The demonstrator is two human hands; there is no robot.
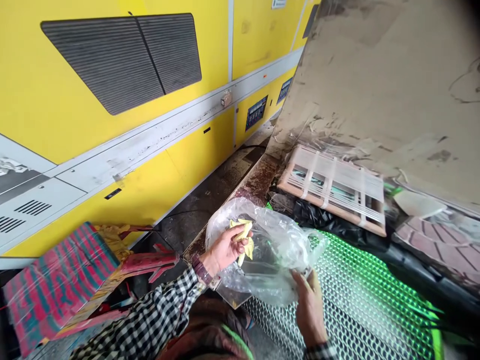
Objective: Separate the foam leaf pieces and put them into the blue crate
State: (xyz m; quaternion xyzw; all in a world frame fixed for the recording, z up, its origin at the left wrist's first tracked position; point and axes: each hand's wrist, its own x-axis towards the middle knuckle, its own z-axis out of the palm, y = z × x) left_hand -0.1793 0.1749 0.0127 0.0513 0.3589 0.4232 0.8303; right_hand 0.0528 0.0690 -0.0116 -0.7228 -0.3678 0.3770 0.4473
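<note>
My left hand point(222, 252), with a band at its wrist, is closed around several thin, pale yellow pieces point(246, 245); I cannot tell what they are made of. It is over a crumpled, see-through plastic bag point(279, 240), whose film spreads behind and below the fingers. At the bag's near right side, the fingers and thumb of my right hand point(310, 302) pinch its edge. Part of a flat board point(233, 295) shows beneath the bag.
A sheet of shiny green-lit mesh point(360, 285) lies at right. Behind it are a strapped wooden frame point(333, 187), black plastic point(412, 260) and a large brown board point(386, 85). A yellow machine point(195, 155) stands ahead and left. A striped panel point(63, 285) is at lower left.
</note>
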